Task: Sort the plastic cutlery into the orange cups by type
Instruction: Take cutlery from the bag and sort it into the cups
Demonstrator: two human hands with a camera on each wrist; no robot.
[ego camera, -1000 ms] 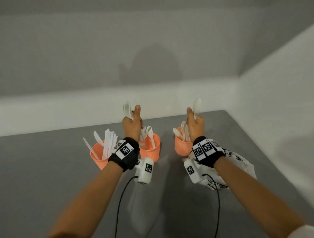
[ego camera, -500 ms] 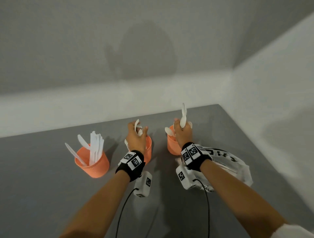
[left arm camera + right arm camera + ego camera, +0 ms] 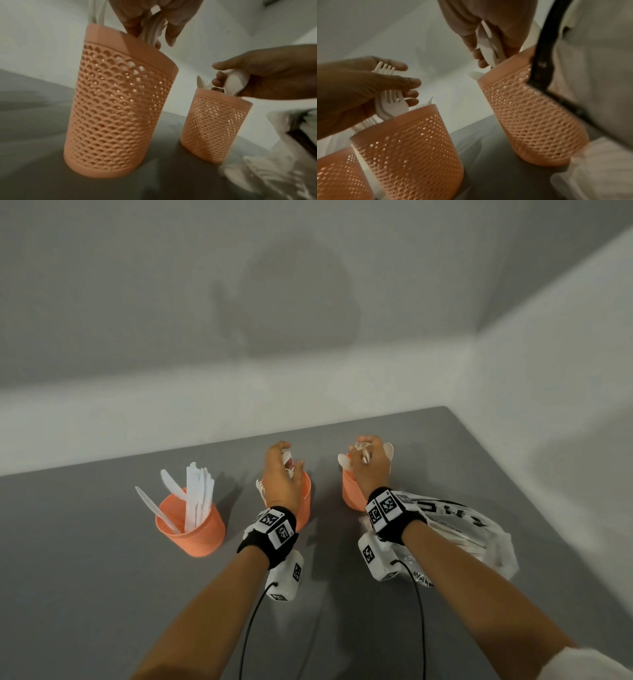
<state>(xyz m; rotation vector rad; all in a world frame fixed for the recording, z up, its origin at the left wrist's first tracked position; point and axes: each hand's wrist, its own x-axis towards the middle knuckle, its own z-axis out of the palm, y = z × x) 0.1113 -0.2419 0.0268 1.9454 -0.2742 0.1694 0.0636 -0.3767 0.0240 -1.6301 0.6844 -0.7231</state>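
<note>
Forks [image 3: 390, 106]: a small bunch is standing handle-down in the middle cup [image 3: 304, 501], tines up, with the left hand [image 3: 281, 479] curling around the heads just above the rim.
Left grip: narrow, thumb and fingers [image 3: 409, 82] closing on the forks [image 3: 150, 33]; the tines are poking out past the fingertips.
Spoons [image 3: 489, 44]: a few are going handle-first into the right cup [image 3: 351, 494], with the right hand [image 3: 371, 465] sitting right over its mouth.
Right grip: narrow, fingers pinching the spoons [image 3: 235, 83] by their bowls; the handles are already reaching below the rim.
Middle cup: holding forks only, more tines showing at its near edge [image 3: 368, 121].
Right cup: holding spoons, one bowl leaning out on its left side [image 3: 344, 462].
Left cup [image 3: 191, 525]: standing well apart from both hands, holding knives [image 3: 198, 498], one leaning out to the left.
Bag [image 3: 472, 535]: a crumpled white plastic bag with black print is lying on the counter [image 3: 85, 577] just beside the right cup, under the right wrist.
Counter: grey, all three cups standing upright on it in a row.
</note>
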